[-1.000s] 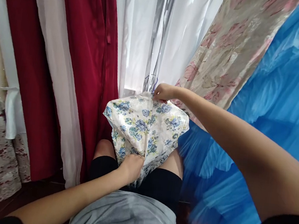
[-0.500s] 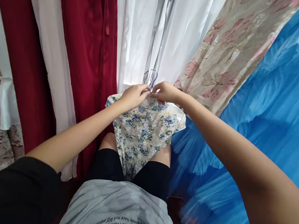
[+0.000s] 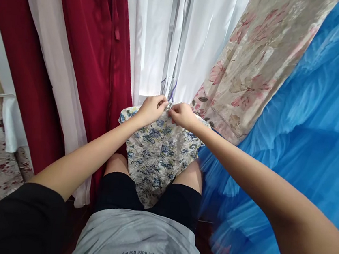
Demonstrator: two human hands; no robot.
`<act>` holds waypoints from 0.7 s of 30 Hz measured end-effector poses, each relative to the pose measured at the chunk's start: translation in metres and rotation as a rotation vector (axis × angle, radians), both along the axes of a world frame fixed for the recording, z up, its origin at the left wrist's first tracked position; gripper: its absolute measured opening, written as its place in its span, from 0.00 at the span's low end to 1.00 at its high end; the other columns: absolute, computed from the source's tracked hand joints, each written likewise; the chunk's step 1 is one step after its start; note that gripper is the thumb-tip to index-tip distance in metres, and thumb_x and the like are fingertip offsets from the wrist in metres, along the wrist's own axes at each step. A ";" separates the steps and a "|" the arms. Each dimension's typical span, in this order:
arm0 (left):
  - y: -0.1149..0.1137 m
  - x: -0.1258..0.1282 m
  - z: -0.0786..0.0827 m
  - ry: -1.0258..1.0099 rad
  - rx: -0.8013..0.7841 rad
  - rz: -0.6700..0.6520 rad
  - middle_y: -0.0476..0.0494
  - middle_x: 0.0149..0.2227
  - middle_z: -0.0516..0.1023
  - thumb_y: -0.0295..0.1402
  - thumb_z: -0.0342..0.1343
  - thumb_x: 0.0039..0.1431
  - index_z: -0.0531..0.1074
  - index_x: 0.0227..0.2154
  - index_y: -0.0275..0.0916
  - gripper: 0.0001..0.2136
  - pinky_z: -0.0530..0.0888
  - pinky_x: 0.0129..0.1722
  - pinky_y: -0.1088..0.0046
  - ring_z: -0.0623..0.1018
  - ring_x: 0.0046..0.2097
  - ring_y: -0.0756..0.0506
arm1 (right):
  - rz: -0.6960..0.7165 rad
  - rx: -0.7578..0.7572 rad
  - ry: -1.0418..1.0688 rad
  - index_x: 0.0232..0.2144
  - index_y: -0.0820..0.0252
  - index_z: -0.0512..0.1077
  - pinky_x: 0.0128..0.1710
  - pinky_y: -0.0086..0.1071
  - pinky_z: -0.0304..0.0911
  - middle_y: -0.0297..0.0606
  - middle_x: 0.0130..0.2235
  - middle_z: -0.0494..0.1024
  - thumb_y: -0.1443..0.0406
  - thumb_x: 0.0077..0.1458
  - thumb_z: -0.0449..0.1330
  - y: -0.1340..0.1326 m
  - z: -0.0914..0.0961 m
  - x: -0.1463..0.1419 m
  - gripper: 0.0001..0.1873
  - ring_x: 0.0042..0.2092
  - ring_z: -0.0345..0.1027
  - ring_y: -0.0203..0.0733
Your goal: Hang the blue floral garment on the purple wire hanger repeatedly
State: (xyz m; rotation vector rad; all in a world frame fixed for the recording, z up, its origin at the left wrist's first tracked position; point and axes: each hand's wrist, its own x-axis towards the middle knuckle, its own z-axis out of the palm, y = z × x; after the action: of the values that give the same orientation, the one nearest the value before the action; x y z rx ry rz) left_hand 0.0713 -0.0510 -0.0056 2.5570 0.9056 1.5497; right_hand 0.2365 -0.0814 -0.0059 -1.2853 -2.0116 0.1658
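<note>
A cream short-sleeved garment with blue and yellow flowers (image 3: 154,154) hangs in front of my thighs on a hanger, whose purple hook (image 3: 174,87) rises above the neckline. With thumb and fingers pinched together, my left hand (image 3: 152,108) grips the garment's neck edge left of the middle. My right hand (image 3: 183,115) is closed at the top of the middle seam, close beside the left, with its fingertips on the fabric. Whatever small fastening lies between the fingertips is too small to make out.
Dark red (image 3: 98,53) and pale pink drapes (image 3: 51,60) hang on the left. White cloth with grey ribbons (image 3: 156,31) hangs straight ahead. A beige flowered gown (image 3: 249,75) and a blue tulle dress (image 3: 305,167) fill the right side, the tulle near my right arm.
My right hand has moved slightly down the middle of the garment, from the hanger's base to just below the neck edge. My left hand stays pinched at the neckline.
</note>
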 end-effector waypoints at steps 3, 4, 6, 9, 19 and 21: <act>0.001 0.002 0.005 -0.020 0.017 -0.013 0.47 0.27 0.75 0.32 0.52 0.62 0.74 0.31 0.37 0.08 0.65 0.33 0.71 0.72 0.31 0.46 | 0.078 -0.054 0.181 0.22 0.60 0.69 0.22 0.29 0.61 0.33 0.18 0.73 0.66 0.60 0.55 0.000 -0.014 -0.003 0.14 0.18 0.64 0.36; 0.001 0.002 0.007 0.003 0.007 -0.018 0.47 0.27 0.76 0.32 0.52 0.62 0.74 0.30 0.37 0.08 0.65 0.33 0.71 0.72 0.31 0.46 | 0.089 -0.064 0.254 0.23 0.59 0.69 0.20 0.29 0.60 0.33 0.18 0.73 0.64 0.61 0.54 0.000 -0.017 -0.002 0.14 0.18 0.64 0.37; 0.000 0.001 0.010 0.063 -0.006 -0.032 0.46 0.28 0.76 0.32 0.52 0.62 0.74 0.30 0.37 0.08 0.65 0.34 0.71 0.73 0.31 0.46 | 0.101 -0.079 0.398 0.26 0.58 0.68 0.19 0.29 0.59 0.32 0.18 0.73 0.58 0.65 0.53 0.000 -0.021 -0.001 0.16 0.17 0.64 0.37; -0.002 -0.002 0.011 0.120 -0.004 -0.053 0.47 0.28 0.76 0.33 0.51 0.63 0.75 0.32 0.37 0.09 0.65 0.34 0.71 0.72 0.31 0.46 | 0.129 -0.095 0.515 0.30 0.57 0.67 0.18 0.29 0.58 0.31 0.18 0.72 0.49 0.66 0.52 -0.001 -0.023 0.002 0.20 0.17 0.64 0.37; -0.009 0.004 0.004 0.113 -0.002 -0.067 0.48 0.26 0.72 0.31 0.50 0.64 0.73 0.31 0.37 0.08 0.63 0.32 0.71 0.70 0.29 0.47 | 0.107 0.002 0.653 0.32 0.56 0.66 0.23 0.28 0.62 0.35 0.26 0.76 0.47 0.66 0.50 0.006 -0.040 -0.007 0.21 0.22 0.66 0.36; -0.010 0.005 0.006 0.124 -0.017 -0.042 0.48 0.26 0.72 0.30 0.51 0.63 0.73 0.31 0.37 0.08 0.62 0.31 0.71 0.70 0.29 0.47 | 0.090 0.020 0.638 0.34 0.55 0.64 0.23 0.28 0.62 0.35 0.27 0.77 0.46 0.66 0.51 0.004 -0.042 -0.008 0.19 0.22 0.66 0.36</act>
State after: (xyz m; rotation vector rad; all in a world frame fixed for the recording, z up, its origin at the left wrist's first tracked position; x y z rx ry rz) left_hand 0.0766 -0.0606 0.0003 2.6676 0.8651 1.3803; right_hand 0.2285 -0.0769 -0.0477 -0.9662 -1.5107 0.5261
